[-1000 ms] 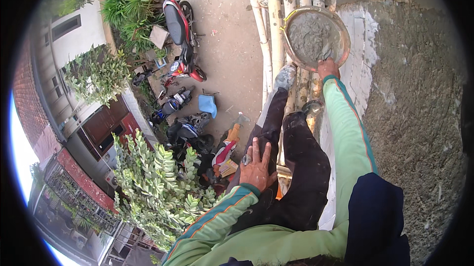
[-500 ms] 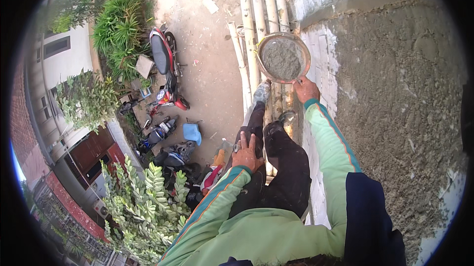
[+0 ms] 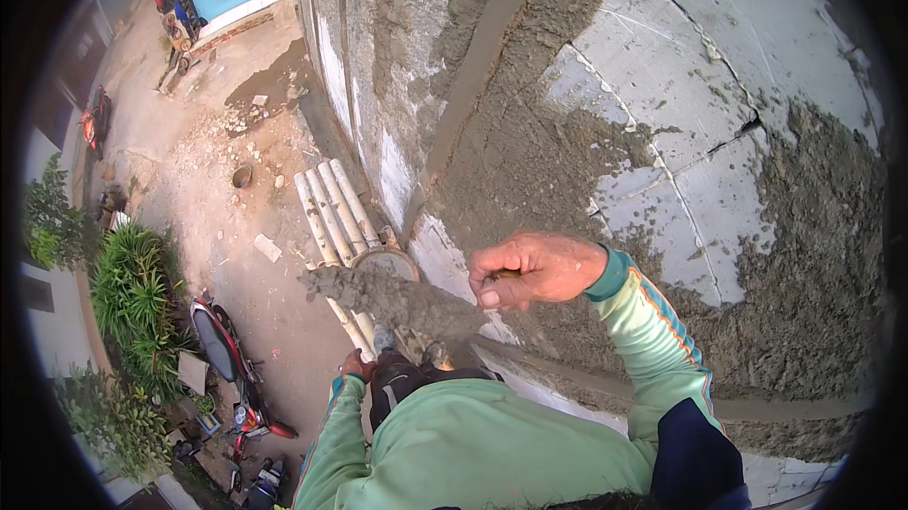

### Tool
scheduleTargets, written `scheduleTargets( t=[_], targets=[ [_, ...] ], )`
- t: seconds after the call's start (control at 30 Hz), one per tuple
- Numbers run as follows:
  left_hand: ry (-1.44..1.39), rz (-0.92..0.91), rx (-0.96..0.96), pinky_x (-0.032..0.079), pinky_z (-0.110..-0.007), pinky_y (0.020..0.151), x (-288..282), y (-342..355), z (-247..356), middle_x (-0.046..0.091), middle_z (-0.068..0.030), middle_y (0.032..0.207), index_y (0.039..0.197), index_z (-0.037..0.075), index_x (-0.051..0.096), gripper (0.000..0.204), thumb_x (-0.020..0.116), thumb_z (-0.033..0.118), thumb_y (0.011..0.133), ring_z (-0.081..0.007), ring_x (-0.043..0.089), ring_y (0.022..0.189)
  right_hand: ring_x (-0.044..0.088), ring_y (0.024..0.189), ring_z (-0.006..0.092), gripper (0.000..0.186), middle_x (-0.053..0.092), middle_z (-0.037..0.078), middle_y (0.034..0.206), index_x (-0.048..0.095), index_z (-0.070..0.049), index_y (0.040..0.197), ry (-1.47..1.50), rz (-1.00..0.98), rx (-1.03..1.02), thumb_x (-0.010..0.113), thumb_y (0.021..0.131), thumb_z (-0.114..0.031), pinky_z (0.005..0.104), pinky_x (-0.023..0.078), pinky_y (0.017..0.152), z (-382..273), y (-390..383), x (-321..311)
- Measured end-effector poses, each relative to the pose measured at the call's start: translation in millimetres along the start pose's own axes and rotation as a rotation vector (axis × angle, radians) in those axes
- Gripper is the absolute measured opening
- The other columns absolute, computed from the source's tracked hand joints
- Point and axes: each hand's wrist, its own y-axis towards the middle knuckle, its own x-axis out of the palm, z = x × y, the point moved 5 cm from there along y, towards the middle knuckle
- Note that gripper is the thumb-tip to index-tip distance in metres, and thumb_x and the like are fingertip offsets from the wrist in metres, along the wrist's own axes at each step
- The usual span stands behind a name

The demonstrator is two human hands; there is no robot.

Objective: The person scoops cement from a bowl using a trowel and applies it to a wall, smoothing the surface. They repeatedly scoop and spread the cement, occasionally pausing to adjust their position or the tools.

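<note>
My right hand (image 3: pixel 525 271) is raised in front of the wall, closed round the short handle of what looks like a trowel. A long grey mass of wet mortar (image 3: pixel 402 300) stretches to the left of this fist, and the tool's blade cannot be made out. Behind the mortar, a round pan (image 3: pixel 388 262) rests over the bamboo poles, partly covered. My left hand (image 3: pixel 357 365) is low by my knee, fingers bent; whether it grips anything is unclear. Rough mortar (image 3: pixel 530 160) coats much of the wall, with bare pale blocks (image 3: pixel 700 131) showing between.
Bamboo poles (image 3: pixel 331 202) run beneath me, high above the ground. Down there lie rubble (image 3: pixel 255 122) and a bucket (image 3: pixel 242 176). A red motorbike (image 3: pixel 227 349) is parked beside green plants (image 3: pixel 137 302). A smooth mortar band (image 3: pixel 482 56) runs up the wall.
My view has turned toward the wall. My right hand has left the pan's rim and come up beside the wall with a handle in it. My left hand has shifted on my leg.
</note>
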Motion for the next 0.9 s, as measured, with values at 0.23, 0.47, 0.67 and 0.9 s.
scheduleTargets(
  t=[0.23, 0.47, 0.67, 0.9],
  targets=[
    [-0.075, -0.041, -0.052, 0.045, -0.046, 0.106, -50, -1, 10, 0.061, -0.0242, 0.132, 0.138, 0.001, 0.054, 0.075, 0.080, 0.037, 0.078, -0.0393, 0.059, 0.123, 0.049, 0.049, 0.0059, 0.031, 0.053, -0.001, 0.068, 0.053, -0.008, 0.089, 0.209, 1.290, 0.069, 0.057, 0.103, -0.036, 0.0215, 0.043, 0.045, 50, -201, -116],
    [-0.097, -0.166, -0.148, 0.041, -0.045, 0.111, -11, -4, 6, 0.055, -0.0244, 0.140, 0.143, 0.002, 0.050, 0.083, 0.075, 0.048, 0.079, -0.0401, 0.053, 0.130, 0.051, 0.054, 0.0068, 0.029, 0.054, -0.001, 0.069, 0.055, -0.009, 0.091, 0.198, 1.241, 0.360, 0.053, 0.105, -0.035, 0.0224, 0.043, 0.050, 114, -229, -9],
    [0.082, -0.488, -0.128, 0.038, -0.050, 0.115, 59, -18, 32, 0.020, -0.0254, 0.162, 0.156, 0.011, 0.028, 0.106, 0.079, 0.055, 0.074, -0.0442, 0.042, 0.139, 0.064, 0.069, 0.0210, 0.024, 0.064, 0.010, 0.082, 0.059, -0.004, 0.104, -0.192, 0.758, 0.751, 0.060, 0.096, -0.027, 0.0361, 0.052, 0.064, 428, -24, 151],
    [0.311, -0.512, -0.229, 0.040, -0.064, 0.106, 83, -45, 30, -0.005, -0.0200, 0.167, 0.161, 0.020, 0.012, 0.111, 0.079, 0.046, 0.077, -0.0426, 0.035, 0.145, 0.064, 0.112, 0.0414, 0.044, 0.068, 0.025, 0.115, 0.054, -0.003, 0.121, -0.243, 0.287, 1.096, 0.063, 0.093, -0.036, 0.0506, 0.051, 0.094, 587, 234, 228]
  ],
)
